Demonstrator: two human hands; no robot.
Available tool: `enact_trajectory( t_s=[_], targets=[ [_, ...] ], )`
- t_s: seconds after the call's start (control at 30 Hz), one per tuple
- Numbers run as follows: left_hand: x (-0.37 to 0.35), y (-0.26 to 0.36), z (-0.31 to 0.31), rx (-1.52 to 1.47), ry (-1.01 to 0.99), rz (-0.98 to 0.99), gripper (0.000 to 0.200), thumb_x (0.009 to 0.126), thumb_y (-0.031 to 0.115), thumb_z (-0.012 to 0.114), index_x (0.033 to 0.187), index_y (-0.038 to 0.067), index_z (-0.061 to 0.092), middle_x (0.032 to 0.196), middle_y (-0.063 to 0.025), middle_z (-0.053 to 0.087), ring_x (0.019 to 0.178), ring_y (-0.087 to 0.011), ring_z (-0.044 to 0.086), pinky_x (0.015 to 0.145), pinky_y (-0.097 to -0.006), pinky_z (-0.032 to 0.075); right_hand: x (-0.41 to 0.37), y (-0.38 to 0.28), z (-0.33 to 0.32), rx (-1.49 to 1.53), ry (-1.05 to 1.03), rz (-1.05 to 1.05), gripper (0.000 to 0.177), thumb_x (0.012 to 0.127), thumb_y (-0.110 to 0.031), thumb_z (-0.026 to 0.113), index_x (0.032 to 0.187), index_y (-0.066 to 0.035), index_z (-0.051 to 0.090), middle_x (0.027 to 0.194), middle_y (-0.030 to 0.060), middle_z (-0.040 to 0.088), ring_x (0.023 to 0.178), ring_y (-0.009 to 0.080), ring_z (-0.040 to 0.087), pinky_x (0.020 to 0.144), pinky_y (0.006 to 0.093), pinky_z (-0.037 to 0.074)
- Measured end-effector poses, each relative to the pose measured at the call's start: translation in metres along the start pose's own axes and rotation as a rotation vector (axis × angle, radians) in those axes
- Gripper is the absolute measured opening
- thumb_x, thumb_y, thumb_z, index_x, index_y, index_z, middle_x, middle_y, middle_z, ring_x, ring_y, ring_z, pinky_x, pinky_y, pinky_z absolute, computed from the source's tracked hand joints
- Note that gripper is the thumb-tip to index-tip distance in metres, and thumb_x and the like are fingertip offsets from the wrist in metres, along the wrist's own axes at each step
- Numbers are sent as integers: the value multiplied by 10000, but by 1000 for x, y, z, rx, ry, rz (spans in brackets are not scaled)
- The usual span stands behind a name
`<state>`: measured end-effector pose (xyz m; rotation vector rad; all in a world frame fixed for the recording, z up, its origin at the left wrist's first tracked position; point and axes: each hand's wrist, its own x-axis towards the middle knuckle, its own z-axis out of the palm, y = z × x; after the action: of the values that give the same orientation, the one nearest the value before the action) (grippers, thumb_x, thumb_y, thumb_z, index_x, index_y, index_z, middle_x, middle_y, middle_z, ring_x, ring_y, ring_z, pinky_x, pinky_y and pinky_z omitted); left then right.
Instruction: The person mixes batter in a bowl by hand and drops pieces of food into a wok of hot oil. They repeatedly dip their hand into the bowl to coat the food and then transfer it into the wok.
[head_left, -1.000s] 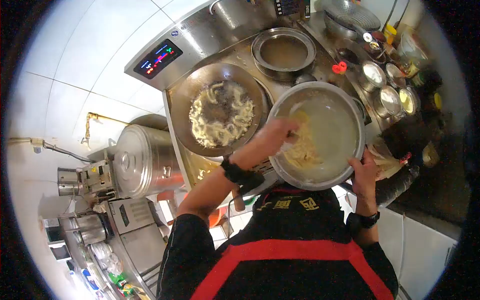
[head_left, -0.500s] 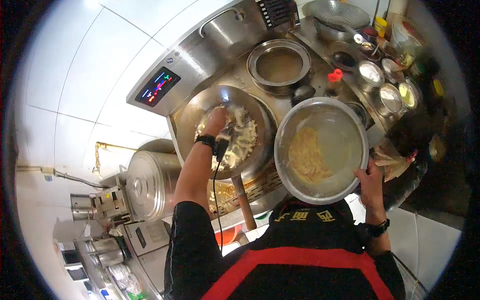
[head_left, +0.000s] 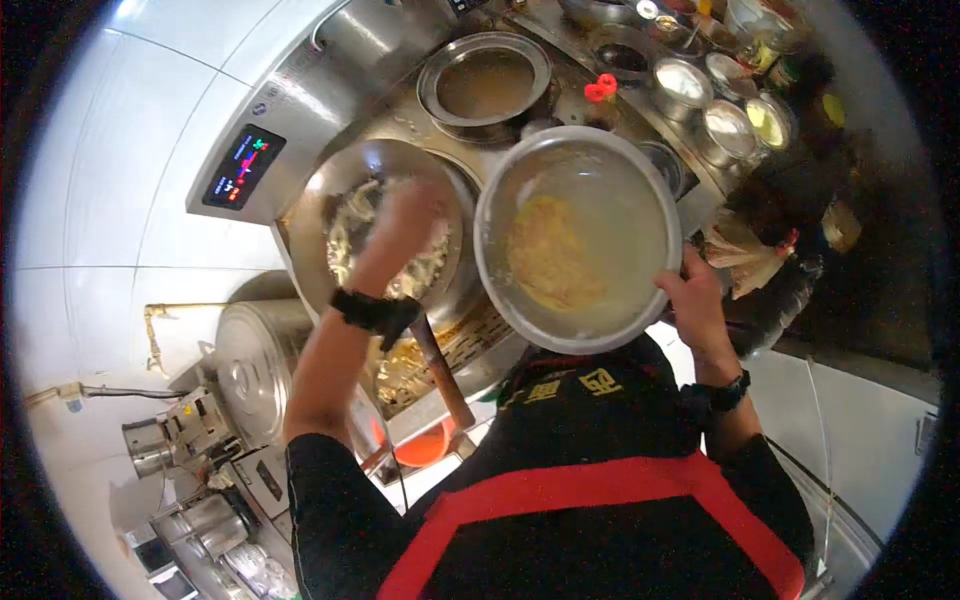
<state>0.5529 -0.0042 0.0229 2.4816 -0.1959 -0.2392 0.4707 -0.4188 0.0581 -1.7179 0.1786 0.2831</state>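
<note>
My left hand (head_left: 412, 215) is over the wok (head_left: 457, 262) and smeared by motion, so its fingers and anything in them cannot be made out. Pale, batter-coated pieces (head_left: 350, 225) lie in the wok around and beneath it. With my right hand (head_left: 697, 303) I grip the near right rim of a large metal bowl (head_left: 580, 345), thumb on top. The bowl is tilted slightly and holds a heap of yellowish coated strips (head_left: 552, 258) on its left side, with a cloudy pale film beside them.
Behind the wok stands a metal pot (head_left: 487, 85) holding brownish liquid. Small seasoning tins (head_left: 728, 130) and a red-capped bottle (head_left: 600, 90) are at the right. A lidded stockpot (head_left: 250, 375) stands left; the wok's wooden handle (head_left: 445, 375) points toward me.
The camera view has shifted, so the stove and bowl appear farther left and higher. My left hand has changed its pose over the wok and is more blurred; my right hand still holds the bowl.
</note>
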Motion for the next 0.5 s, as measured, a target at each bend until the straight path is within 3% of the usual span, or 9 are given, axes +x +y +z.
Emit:
enact_trajectory(
  t_s=[0.03,0.07,0.13,0.2,0.27,0.33,0.43,0.5],
  targets=[
    [-14,28,28,319,202,513,164,782,106,561,898,67,670,936,-152,638,903,-325,599,738,-432,476,2,3,4,-1,-8,-23,428,770,-72,560,1188,18,561,1010,104,653,893,169,603,817,302,484],
    [-17,42,55,312,0,301,159,787,130,576,889,76,684,970,-134,634,948,-306,581,793,-427,470,3,6,7,2,-19,-48,400,775,-71,564,1165,16,571,992,99,652,880,162,600,808,292,483],
    [-31,115,68,198,-9,362,143,770,170,631,793,29,644,772,-214,606,737,-403,592,656,-471,478,2,10,12,28,-34,-48,380,773,-80,578,1141,13,578,978,99,652,862,158,598,790,290,486],
    [-15,97,123,170,57,70,134,767,164,640,776,31,649,742,-207,613,718,-410,606,659,-486,489,0,7,13,52,-52,-51,360,772,-89,592,1117,11,585,965,100,651,844,153,596,771,288,489],
    [-8,89,152,171,169,64,131,760,158,637,763,28,649,733,-205,618,721,-403,617,663,-484,496,-2,0,16,-58,-43,70,337,769,-98,611,1088,9,591,948,103,652,816,150,592,735,294,493],
    [-5,85,158,182,295,40,128,754,153,635,750,26,649,725,-203,622,724,-397,627,667,-482,502,-7,4,16,-72,-55,39,338,770,-94,610,1091,9,591,939,102,651,808,151,590,725,296,493],
    [-7,87,167,2,224,-56,125,737,150,634,748,27,655,734,-187,634,740,-389,636,675,-468,515,1,14,17,-50,-81,11,349,770,-73,593,1108,12,583,950,100,647,810,158,594,725,297,496],
    [-12,98,184,185,70,137,169,723,197,658,752,30,662,726,-175,636,731,-397,632,677,-463,516,-7,20,13,69,-51,24,394,764,-77,585,1147,11,567,991,101,641,821,164,598,727,303,499]
  ],
)
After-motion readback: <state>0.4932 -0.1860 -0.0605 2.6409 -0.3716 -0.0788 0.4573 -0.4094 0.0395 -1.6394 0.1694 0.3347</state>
